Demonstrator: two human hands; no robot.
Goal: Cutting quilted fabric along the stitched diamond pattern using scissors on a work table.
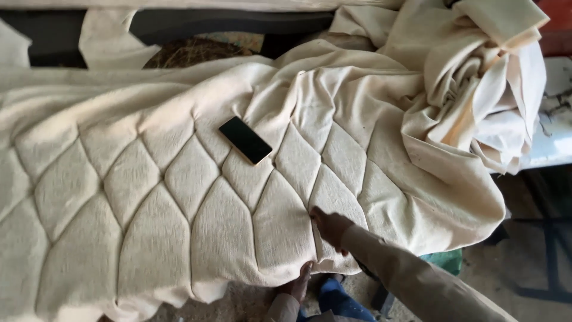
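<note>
A cream quilted panel (149, 203) with diamond stitching lies spread across a work surface. My right hand (329, 226) rests on its near edge, fingers pinching the fabric at a seam. My left hand (298, 283) grips the panel's lower edge from beneath, mostly hidden under the cloth. A black phone (245, 140) lies face up on the panel, well beyond both hands.
A heap of loose cream fabric (476, 89) is bunched at the right. A dark frame (179, 27) runs along the far edge. A white bench (551, 131) stands at the far right, and metal legs (551, 256) rise from the dirt floor.
</note>
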